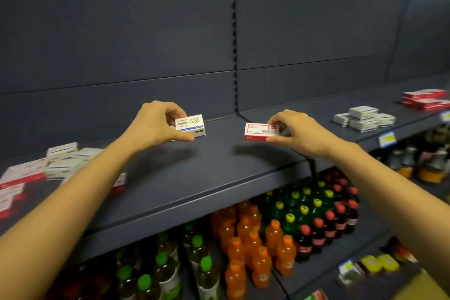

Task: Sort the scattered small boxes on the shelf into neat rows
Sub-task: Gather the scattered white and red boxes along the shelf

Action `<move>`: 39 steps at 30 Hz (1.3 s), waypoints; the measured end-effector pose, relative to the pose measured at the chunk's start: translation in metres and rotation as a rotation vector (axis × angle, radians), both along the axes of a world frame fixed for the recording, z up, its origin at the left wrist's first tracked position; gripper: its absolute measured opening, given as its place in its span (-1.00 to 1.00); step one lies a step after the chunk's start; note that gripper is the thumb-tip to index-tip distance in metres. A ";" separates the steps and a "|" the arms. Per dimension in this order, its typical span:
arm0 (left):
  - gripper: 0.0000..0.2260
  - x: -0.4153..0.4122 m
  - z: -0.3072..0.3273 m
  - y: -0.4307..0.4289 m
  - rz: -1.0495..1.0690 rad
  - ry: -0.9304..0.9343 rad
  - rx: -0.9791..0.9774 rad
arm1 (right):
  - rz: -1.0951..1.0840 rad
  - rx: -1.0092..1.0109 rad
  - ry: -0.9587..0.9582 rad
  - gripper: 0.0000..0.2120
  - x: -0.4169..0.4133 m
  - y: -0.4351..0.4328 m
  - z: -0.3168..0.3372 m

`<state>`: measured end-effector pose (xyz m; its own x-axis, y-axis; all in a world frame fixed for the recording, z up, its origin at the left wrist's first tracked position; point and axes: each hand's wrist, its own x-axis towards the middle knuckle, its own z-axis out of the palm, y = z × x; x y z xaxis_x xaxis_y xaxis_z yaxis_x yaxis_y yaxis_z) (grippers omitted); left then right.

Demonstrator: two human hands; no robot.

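Observation:
My left hand (155, 124) pinches a white box with a blue stripe (191, 126) between thumb and fingers, held just above the dark shelf (207, 168). My right hand (295, 130) pinches a red and white box (258, 131) by its right end, also a little above the shelf. Scattered white and blue boxes (65, 161) and red boxes (20, 175) lie at the shelf's left end, partly hidden behind my left forearm. A heap of white boxes (364, 118) and a stack of red boxes (425, 100) sit on the shelf's right section.
A dark back panel with a slotted upright (235, 56) rises behind the shelf. Below it, a lower shelf holds orange bottles (248, 238), green-capped bottles (168, 273) and red-capped bottles (336, 219). Price tags (387, 139) hang on the right shelf edge.

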<state>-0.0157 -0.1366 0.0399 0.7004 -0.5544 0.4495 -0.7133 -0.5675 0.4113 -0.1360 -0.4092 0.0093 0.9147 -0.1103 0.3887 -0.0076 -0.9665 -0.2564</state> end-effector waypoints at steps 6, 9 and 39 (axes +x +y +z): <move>-0.63 -0.032 -0.010 -0.109 -0.102 0.010 0.006 | -0.066 -0.017 0.012 -0.64 -0.052 -0.089 -0.001; -0.64 -0.049 -0.015 -0.161 -0.146 0.024 -0.008 | -0.084 -0.022 0.026 -0.64 -0.076 -0.135 -0.003; -0.67 -0.056 -0.006 -0.426 -0.031 -0.015 -0.025 | -0.029 -0.013 -0.013 -0.62 -0.082 -0.423 -0.004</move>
